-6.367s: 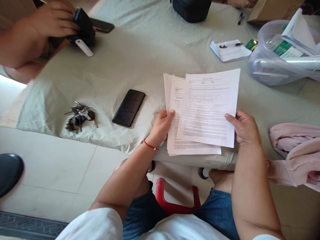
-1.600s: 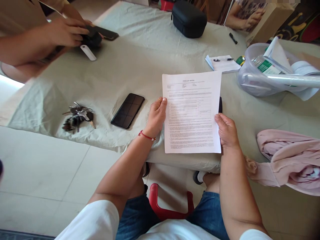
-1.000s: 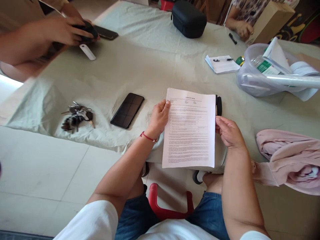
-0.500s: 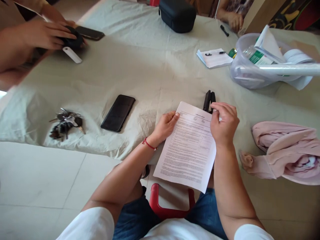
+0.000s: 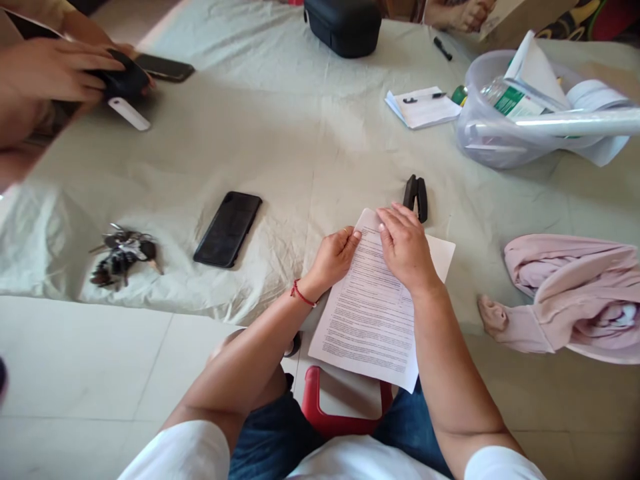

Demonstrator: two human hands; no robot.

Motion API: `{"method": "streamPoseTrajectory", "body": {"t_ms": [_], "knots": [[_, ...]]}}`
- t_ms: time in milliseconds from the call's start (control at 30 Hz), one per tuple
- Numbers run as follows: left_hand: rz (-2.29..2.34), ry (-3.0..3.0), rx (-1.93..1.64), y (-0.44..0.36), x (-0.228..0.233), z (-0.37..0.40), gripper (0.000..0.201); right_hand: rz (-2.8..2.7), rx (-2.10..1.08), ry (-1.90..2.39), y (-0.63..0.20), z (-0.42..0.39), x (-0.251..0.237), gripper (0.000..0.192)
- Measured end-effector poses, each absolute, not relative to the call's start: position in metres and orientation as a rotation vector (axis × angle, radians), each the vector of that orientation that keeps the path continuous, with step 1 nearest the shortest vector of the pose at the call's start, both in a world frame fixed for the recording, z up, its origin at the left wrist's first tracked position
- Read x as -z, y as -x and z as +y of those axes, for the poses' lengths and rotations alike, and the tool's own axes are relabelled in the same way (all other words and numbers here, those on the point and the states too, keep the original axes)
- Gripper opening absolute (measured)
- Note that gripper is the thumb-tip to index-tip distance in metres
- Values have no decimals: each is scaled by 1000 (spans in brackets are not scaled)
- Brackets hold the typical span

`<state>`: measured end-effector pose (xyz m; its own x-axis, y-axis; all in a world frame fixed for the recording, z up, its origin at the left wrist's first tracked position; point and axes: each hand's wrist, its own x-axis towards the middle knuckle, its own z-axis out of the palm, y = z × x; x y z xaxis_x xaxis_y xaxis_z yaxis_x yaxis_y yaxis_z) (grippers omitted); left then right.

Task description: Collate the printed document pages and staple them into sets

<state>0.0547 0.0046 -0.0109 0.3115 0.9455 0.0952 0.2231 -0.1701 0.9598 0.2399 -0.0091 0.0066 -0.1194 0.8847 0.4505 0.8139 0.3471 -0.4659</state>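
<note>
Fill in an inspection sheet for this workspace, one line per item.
Surface: table covered with a wrinkled pale cloth.
Work items: printed papers, extending past the table's near edge in view; black stapler just beyond them.
Clutter: phone, keys, notepad, filled plastic tub, black case.
Hands: left hand grips the papers' left edge; right hand lies over their upper part, grip unclear.
Cables: nothing seen.
Surroundings: another person's hand at far left, pink cloth item at right, red stool below.
</note>
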Motion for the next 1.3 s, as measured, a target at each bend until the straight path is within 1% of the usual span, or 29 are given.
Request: {"method": "streamPoseTrajectory", "body": {"t_ms": [167, 267, 367, 567, 733, 867, 967, 1200, 1300], "knots": [[1085, -1630, -950, -54, 10, 4, 51, -1901, -118, 1481, -236, -8, -2, 46], [1089, -1636, -946, -54, 9, 3, 49, -1909, -159, 1457, -235, -7, 0, 44], [1095, -1636, -938, -54, 9, 2, 48, -1848, -122, 1469, -235, -6, 1, 44], [1112, -1671, -949, -55, 12, 0, 52, -1902, -199, 1509, -237, -8, -2, 45], [1091, -1711, -999, -57, 13, 0, 60, -1892, -223, 1519, -236, -8, -3, 44], [1098, -1711, -1014, -58, 14, 1, 65, -1886, -199, 1479, -233, -8, -2, 46], [1136, -1723, -1008, -58, 15, 2, 68, -1919, -204, 1421, -231, -8, -5, 45], [1119, -1721, -1005, -59, 15, 1, 67, -1866, -112, 1395, -230, -9, -7, 46], [1126, -1725, -1027, -59, 16, 0, 68, -1942, -181, 1409, -227, -9, -5, 47]]}}
